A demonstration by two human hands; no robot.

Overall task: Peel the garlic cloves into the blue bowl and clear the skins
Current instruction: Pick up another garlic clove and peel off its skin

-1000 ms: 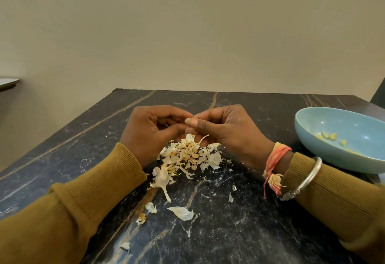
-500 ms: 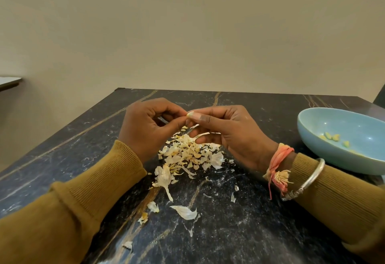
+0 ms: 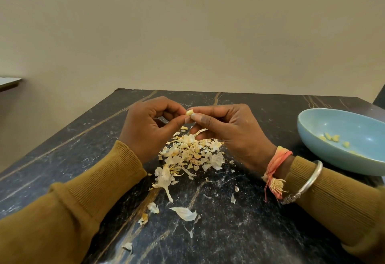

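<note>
Pale yellow and small, the garlic clove (image 3: 189, 112) is pinched at the fingertips of both your hands in the head view. Your left hand (image 3: 150, 126) and right hand (image 3: 231, 134) meet above the middle of the bench (image 3: 62, 159), each grasping the clove between thumb and forefinger.

Directly beneath lies the pile of skins (image 3: 191, 153). If the bare clove squirts out of that fingertip pinch, it would likely drop into flakes of nearly its own colour and be hard to find.

A pale strip (image 3: 201, 130) shows just under your right fingers. Whether it hangs from the clove cannot be told, but if it does, it could ride along into the bowl.

The blue bowl (image 3: 312, 122) sits at the right edge of the bench, well apart from your fingertips, with a few peeled cloves (image 3: 331, 137) inside. Your right forearm and its bangle (image 3: 308, 182) lie just beside the bowl's near wall, so a quick swing of that arm could nudge the bowl toward the edge.

Loose flakes (image 3: 184, 213) are scattered toward the near edge. Your sleeves or the wrist tassel (image 3: 275, 188) could drag them off the bench when you sweep up.
</note>
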